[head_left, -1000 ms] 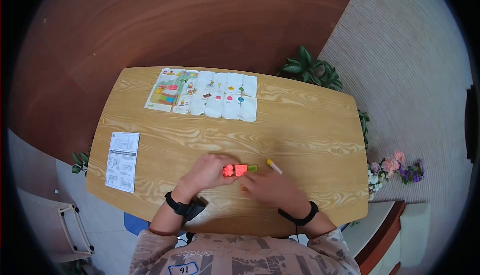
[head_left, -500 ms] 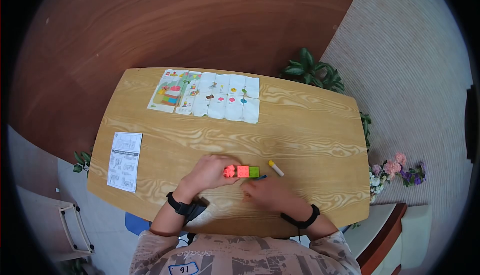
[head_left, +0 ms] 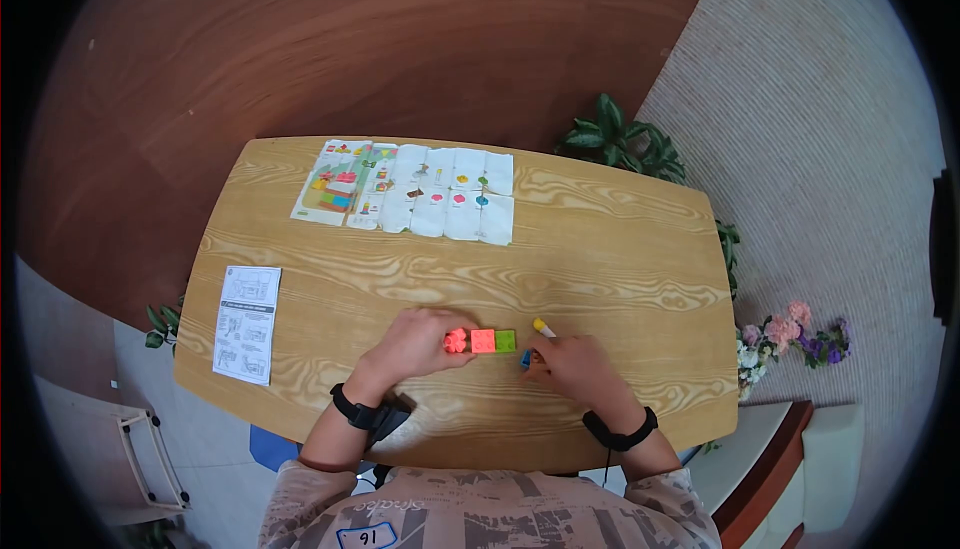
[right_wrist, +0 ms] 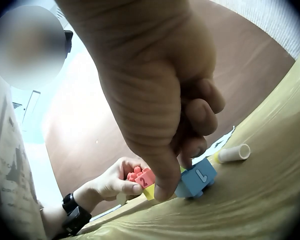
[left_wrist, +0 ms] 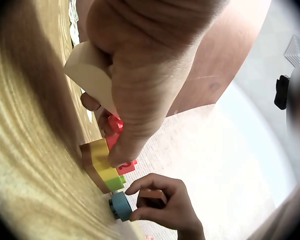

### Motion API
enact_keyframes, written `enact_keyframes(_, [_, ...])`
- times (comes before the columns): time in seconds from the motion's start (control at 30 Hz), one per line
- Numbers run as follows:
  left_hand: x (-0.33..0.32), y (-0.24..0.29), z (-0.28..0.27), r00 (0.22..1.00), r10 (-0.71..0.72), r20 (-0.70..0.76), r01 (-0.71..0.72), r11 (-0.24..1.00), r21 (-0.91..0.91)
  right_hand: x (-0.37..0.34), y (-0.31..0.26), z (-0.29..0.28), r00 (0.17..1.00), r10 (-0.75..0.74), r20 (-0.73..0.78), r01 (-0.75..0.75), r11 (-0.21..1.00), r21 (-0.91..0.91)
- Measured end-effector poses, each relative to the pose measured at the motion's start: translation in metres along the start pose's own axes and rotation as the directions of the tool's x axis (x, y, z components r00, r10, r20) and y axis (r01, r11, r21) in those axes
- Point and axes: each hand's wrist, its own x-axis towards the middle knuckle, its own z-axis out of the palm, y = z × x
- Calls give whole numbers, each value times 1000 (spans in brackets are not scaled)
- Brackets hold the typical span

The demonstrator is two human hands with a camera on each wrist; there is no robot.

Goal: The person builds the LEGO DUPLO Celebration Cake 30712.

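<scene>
My left hand [head_left: 415, 342] grips a block assembly on the table: a red flower piece [head_left: 456, 340], a red brick [head_left: 483, 340] marked 2, a green brick [head_left: 505, 341], and, in the left wrist view, a yellow brick [left_wrist: 103, 159] over a brown base [left_wrist: 92, 170]. A cream block [left_wrist: 85, 70] lies against that palm. To the right, my right hand [head_left: 578, 367] pinches a blue brick [right_wrist: 196, 179] marked 1, low over or on the table and close to the green end. A brown piece [left_wrist: 152, 197] shows within the right hand's curled fingers.
A white tube with a yellow end [head_left: 542, 328] lies just beyond my right hand. An unfolded picture sheet [head_left: 430, 211] lies at the table's far side, a printed sheet [head_left: 246, 324] at the left. Plants [head_left: 622, 139] and flowers [head_left: 780, 334] stand outside the table.
My right hand has moved right, away from the assembly, uncovering the green brick; the blue brick now shows at its fingertips. The left hand has stayed on the assembly.
</scene>
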Motion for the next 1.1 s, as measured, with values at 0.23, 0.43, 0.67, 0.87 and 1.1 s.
enact_keyframes(0.23, [0,1,-2,1000,-11,7,11,1000,-1,-2,2,4,998,56,-25,-57,998,-20])
enact_keyframes(0.43, [0,1,-2,1000,-5,8,5,1000,9,2,2,0,992,113,-54,-114,993,-15])
enact_keyframes(0.67, [0,1,-2,1000,-18,23,17,1000,25,1,9,10,992,115,-53,-118,990,-70])
enact_keyframes(0.87, [0,2,-3,999,-33,39,32,999,27,6,3,-12,988,115,-108,-109,992,64])
enact_keyframes(1.1, [0,3,-4,999,-22,28,21,1000,20,22,-4,-18,972,32,-233,4,988,152])
